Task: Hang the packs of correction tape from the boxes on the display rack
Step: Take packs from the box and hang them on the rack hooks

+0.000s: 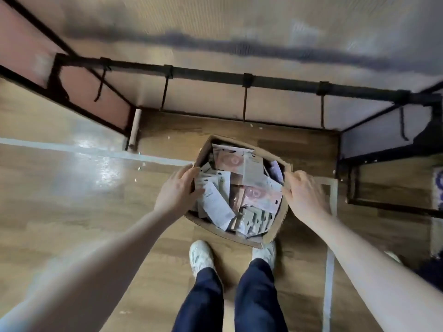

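The box [275,226], full of packs [249,195], is gripped at its sides by the left hand [177,190] and right hand [304,195], before the rack [247,80]. Nothing is hung yet; next, probably, one pack must be picked.

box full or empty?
Full. The open cardboard box holds a loose pile of packs nearly up to its rim; left hand and right hand grip opposite walls.

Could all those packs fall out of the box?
Maybe. The box is heaped with loose packs, and each hand, left and right, grips only a thin side wall, so a tilt could spill them. The hooks on the rack look bare, so every pack is yet to be hung.
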A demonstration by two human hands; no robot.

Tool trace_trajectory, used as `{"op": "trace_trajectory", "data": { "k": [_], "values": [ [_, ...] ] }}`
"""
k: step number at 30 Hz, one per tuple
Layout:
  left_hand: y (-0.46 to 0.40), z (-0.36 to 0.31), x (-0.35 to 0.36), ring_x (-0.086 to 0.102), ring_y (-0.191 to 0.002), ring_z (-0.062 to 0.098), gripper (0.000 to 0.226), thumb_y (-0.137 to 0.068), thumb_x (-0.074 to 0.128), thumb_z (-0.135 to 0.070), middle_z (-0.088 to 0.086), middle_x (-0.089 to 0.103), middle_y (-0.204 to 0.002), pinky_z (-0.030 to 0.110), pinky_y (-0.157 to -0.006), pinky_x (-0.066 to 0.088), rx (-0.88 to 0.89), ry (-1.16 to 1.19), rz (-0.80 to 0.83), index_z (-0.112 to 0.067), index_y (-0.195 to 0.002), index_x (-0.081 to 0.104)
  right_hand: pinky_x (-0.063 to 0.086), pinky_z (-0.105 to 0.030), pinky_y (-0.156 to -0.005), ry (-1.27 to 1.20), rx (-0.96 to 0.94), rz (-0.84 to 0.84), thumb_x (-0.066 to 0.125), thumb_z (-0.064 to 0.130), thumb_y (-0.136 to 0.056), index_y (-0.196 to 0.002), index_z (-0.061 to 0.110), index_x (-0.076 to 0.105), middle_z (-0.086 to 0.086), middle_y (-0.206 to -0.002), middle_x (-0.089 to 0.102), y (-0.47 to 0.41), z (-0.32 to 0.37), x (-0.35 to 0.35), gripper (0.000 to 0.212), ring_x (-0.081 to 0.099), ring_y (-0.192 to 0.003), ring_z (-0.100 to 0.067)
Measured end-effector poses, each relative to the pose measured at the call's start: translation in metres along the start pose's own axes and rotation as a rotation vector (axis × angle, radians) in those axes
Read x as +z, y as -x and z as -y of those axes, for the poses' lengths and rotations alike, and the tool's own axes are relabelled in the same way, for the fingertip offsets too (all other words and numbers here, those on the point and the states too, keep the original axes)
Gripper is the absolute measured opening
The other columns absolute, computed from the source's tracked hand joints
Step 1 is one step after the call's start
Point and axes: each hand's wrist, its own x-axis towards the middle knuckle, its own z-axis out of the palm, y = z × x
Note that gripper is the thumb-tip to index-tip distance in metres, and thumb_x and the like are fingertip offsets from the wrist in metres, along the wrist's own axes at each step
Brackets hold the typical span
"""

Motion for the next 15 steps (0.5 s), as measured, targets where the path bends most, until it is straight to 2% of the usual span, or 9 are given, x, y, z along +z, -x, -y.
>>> {"op": "trace_trajectory", "data": {
  "k": [4, 8, 11, 15],
  "values": [
    [-0.023, 0.032, 0.079, 0.035, -0.132, 0.025, 0.065, -0.083, 0.063, -0.024, 0.002, 0.033, -0.148, 0.038, -0.102, 0.037, 0.01, -0.045, 0.124, -0.014, -0.14, 0.036, 0.037, -0.038, -0.098, 0.022, 0.014, 0.072, 0.043, 0.029, -0.096, -0.136, 0.014, 0.038, -0.011, -0.135, 0.044, -0.026, -0.016, 0.079, 0.043, 0.044, -0.121, -0.029],
    [-0.042, 0.056, 0.136, 0.021, -0.139, 0.021, 0.085, -0.081, 0.069, -0.032, 0.001, 0.019, -0.153, 0.035, -0.11, 0.028, -0.029, -0.103, 0.21, -0.018, -0.147, 0.017, 0.035, -0.038, -0.102, 0.046, 0.004, 0.147, 0.047, 0.031, -0.094, -0.139, 0.011, 0.031, -0.013, -0.141, 0.036, -0.059, -0.027, 0.141, 0.052, 0.039, -0.127, -0.03],
    [-0.058, 0.072, 0.165, 0.019, -0.139, 0.022, 0.094, -0.08, 0.069, -0.038, 0.002, 0.014, -0.154, 0.035, -0.111, 0.024, -0.062, -0.158, 0.222, -0.019, -0.149, 0.008, 0.035, -0.038, -0.103, 0.011, 0.002, 0.161, 0.05, 0.032, -0.093, -0.143, 0.009, 0.023, -0.013, -0.144, 0.032, -0.085, -0.03, 0.17, 0.061, 0.036, -0.131, -0.03],
    [-0.077, 0.083, 0.19, 0.031, -0.128, 0.029, 0.1, -0.074, 0.073, -0.04, 0.006, 0.023, -0.146, 0.039, -0.1, 0.036, -0.075, -0.215, 0.164, -0.02, -0.148, 0.009, 0.035, -0.04, -0.106, 0.043, -0.052, 0.115, 0.051, 0.037, -0.092, -0.147, 0.01, 0.013, -0.012, -0.151, 0.023, -0.115, -0.028, 0.192, 0.072, 0.033, -0.135, -0.027]
  ]
}}
